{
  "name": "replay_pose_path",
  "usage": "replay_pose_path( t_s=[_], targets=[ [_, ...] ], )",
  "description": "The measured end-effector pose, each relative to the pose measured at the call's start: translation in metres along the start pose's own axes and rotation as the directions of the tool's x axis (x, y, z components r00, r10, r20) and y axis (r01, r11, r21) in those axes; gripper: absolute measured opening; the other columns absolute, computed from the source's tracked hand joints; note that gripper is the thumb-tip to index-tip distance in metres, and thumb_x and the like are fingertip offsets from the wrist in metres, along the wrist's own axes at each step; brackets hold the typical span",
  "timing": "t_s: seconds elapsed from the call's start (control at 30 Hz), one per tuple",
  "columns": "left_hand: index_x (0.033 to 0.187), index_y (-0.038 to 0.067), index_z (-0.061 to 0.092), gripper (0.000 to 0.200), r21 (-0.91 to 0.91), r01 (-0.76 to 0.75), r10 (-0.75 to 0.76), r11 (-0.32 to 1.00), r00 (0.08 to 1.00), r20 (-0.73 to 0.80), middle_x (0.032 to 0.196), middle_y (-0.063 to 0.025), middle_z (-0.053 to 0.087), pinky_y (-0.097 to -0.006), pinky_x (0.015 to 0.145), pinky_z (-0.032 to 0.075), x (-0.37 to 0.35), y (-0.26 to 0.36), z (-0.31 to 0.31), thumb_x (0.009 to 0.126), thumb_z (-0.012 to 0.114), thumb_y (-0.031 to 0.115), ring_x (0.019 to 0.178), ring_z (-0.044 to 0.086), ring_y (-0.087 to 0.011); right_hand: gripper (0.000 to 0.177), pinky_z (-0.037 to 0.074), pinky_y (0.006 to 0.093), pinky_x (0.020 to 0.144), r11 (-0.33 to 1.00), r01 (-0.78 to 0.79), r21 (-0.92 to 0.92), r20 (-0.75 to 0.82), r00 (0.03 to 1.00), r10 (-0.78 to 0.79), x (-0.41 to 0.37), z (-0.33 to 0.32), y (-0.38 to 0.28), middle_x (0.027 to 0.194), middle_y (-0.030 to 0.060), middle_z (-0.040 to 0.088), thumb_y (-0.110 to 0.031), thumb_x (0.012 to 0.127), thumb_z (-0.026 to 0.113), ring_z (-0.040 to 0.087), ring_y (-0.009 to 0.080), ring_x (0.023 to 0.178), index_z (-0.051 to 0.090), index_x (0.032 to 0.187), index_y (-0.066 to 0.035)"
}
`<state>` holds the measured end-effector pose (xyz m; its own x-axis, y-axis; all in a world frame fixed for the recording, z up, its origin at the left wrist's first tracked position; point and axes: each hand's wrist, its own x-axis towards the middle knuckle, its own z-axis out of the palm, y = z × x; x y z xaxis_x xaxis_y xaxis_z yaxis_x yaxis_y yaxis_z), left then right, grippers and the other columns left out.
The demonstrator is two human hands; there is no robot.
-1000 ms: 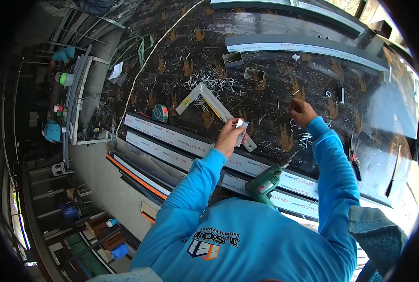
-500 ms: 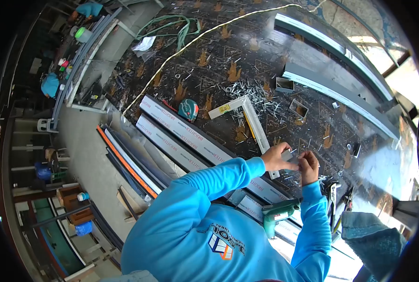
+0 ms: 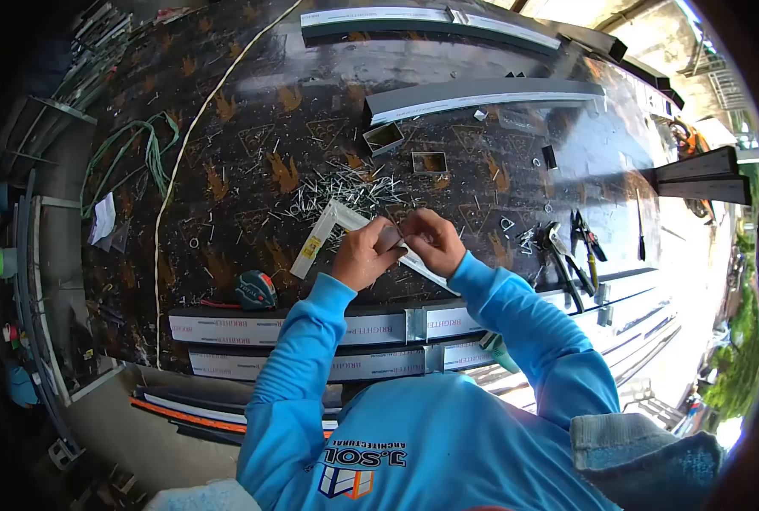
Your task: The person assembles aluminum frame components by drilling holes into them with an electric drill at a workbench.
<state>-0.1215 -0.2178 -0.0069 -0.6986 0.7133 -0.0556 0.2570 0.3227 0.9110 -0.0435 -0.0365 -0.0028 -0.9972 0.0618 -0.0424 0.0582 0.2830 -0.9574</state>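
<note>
My left hand (image 3: 362, 257) is closed around a small grey metal piece (image 3: 387, 238), which shows between thumb and fingers. Close against it, my right hand (image 3: 435, 242) is curled with its fingertips pinched at the right edge of the piece; what they grip is hidden. Below both hands a silver try square (image 3: 316, 239) with a yellow label lies on the dark table, its long blade partly covered. A heap of loose screws or rivets (image 3: 345, 189) is spread just beyond. To the left sits a green and black tape measure (image 3: 256, 290).
Two wrapped aluminium profiles (image 3: 294, 330) run along the near table edge. Pliers (image 3: 558, 255) and cutters (image 3: 587, 238) lie to the right. Cut box sections (image 3: 430, 163) and long profiles (image 3: 482, 100) are farther back. A pale cord (image 3: 194, 128) crosses the left side.
The view has turned, so the table now appears more level and the pliers show in full. My hands stay together around the small metal piece, above the try square.
</note>
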Motion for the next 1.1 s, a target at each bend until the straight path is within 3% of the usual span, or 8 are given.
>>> replay_pose_path(
  t_s=[0.03,0.17,0.23,0.3,0.43,0.7,0.97,1.1],
  targets=[
    [0.097,0.004,0.060,0.031,-0.177,0.037,-0.031,0.983,0.999,0.038,0.081,-0.0120,0.069,-0.0347,0.065,0.053,-0.001,-0.015,-0.001,0.078,0.081,0.016,0.072,0.070,-0.0224,0.012,0.046,0.0359,0.079,0.839,0.342,-0.424,0.082,0.937,-0.340,0.008,-0.002,-0.023,0.090,0.0090,0.059,-0.007,0.076,0.065,0.058,0.0286,0.090,0.058,0.086,-0.006],
    [0.097,0.005,0.060,0.034,-0.255,0.057,-0.025,0.965,0.992,0.127,0.078,-0.0144,0.068,-0.0377,0.065,0.053,-0.005,-0.029,-0.004,0.077,0.082,0.021,0.073,0.069,-0.0298,0.013,0.047,0.0376,0.081,0.713,0.498,-0.493,0.241,0.866,-0.438,0.020,0.003,-0.010,0.091,0.0098,0.060,-0.006,0.075,0.065,0.058,0.0283,0.091,0.058,0.087,-0.005],
    [0.096,0.005,0.060,0.033,-0.114,0.034,-0.024,0.993,0.996,0.087,0.076,-0.0109,0.068,-0.0347,0.064,0.052,0.001,-0.034,-0.005,0.078,0.082,0.022,0.069,0.069,-0.0224,0.015,0.048,0.0334,0.079,0.918,-0.317,0.236,0.268,0.930,0.252,0.020,0.009,0.036,0.091,0.0066,0.063,-0.007,0.079,0.062,0.060,0.0189,0.089,0.061,0.093,-0.003],
    [0.096,0.005,0.061,0.035,0.261,-0.199,0.190,0.945,0.980,0.061,0.075,-0.0134,0.067,-0.0361,0.063,0.052,0.008,-0.043,-0.008,0.077,0.083,0.023,0.067,0.068,-0.0273,0.020,0.049,0.0304,0.077,0.886,-0.350,0.303,0.309,0.916,0.256,0.031,0.004,0.060,0.091,0.0043,0.065,-0.010,0.081,0.061,0.059,0.0132,0.088,0.063,0.099,-0.002],
    [0.095,0.003,0.061,0.033,-0.035,0.070,-0.070,0.997,0.998,0.010,0.078,-0.0158,0.068,-0.0370,0.063,0.052,0.013,-0.059,-0.007,0.079,0.081,0.024,0.070,0.068,-0.0297,0.051,0.049,0.0410,0.088,0.967,-0.111,-0.229,0.068,0.989,0.130,0.090,-0.020,0.051,0.118,0.0148,0.059,-0.014,0.074,0.067,0.059,0.0282,0.100,0.054,0.122,-0.006],
    [0.103,0.004,0.065,0.030,-0.137,0.091,-0.113,0.986,0.980,-0.161,0.083,-0.0155,0.071,-0.0385,0.066,0.053,0.000,-0.091,0.011,0.086,0.073,0.027,0.076,0.070,-0.0314,0.078,0.035,0.0463,0.108,0.217,-0.008,-0.976,-0.057,0.973,-0.224,0.228,-0.082,0.073,0.141,0.0158,0.044,-0.008,0.066,0.072,0.042,0.0372,0.129,0.042,0.138,-0.012],
    [0.113,0.002,0.060,0.032,0.086,-0.028,0.056,0.996,0.937,-0.344,0.106,-0.0201,0.064,-0.0405,0.081,0.050,-0.026,-0.092,-0.007,0.086,0.070,0.016,0.097,0.064,-0.0371,0.054,0.040,0.0473,0.094,0.367,-0.064,-0.928,-0.222,0.887,-0.406,0.204,-0.068,0.061,0.116,0.0199,0.051,-0.006,0.067,0.062,0.051,0.0390,0.109,0.052,0.120,-0.007],
    [0.118,-0.002,0.054,0.032,-0.199,0.043,-0.098,0.979,0.956,-0.277,0.108,-0.0173,0.059,-0.0407,0.085,0.048,-0.044,-0.096,-0.007,0.089,0.061,0.009,0.099,0.059,-0.0313,0.042,0.052,0.0465,0.081,0.912,0.156,-0.380,0.014,0.987,-0.163,0.093,-0.010,0.023,0.110,0.0216,0.058,-0.009,0.075,0.066,0.062,0.0406,0.097,0.053,0.114,-0.003]
  ],
)
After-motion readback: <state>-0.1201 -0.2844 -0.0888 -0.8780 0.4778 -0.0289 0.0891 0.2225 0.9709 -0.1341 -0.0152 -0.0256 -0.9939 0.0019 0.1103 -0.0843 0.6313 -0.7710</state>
